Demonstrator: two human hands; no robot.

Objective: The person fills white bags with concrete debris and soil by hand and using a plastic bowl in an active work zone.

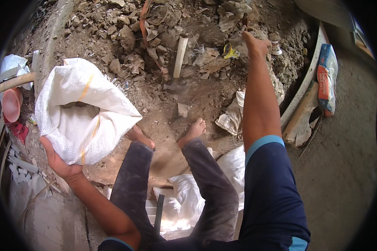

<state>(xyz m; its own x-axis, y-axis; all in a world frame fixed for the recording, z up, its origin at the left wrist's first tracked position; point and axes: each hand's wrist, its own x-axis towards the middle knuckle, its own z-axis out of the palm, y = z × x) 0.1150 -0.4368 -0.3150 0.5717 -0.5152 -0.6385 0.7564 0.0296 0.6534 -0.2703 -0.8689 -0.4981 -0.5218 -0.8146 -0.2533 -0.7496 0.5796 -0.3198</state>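
My left hand [62,161] is closed on the lower left edge of a white woven sack [92,138] with yellow stripes. The sack's mouth gapes upward, with a shadowed hollow inside. Far out at the upper right, my right arm stretches over a heap of broken rock and soil [130,37]. There my right hand [256,45] looks curled, its fingers mostly hidden beneath it. A small dark brown piece [245,19] shows just beyond its thumb; what the hand grips cannot be made out.
My bare feet [193,130] stand on dirt before the heap. White filled sacks [188,196] lie behind my legs. A pale wood strip [180,57] and an orange strap [144,25] lie on the rubble. At right are a printed bag [327,79] and a curved board [301,79]; a pink bowl [11,104] is left.
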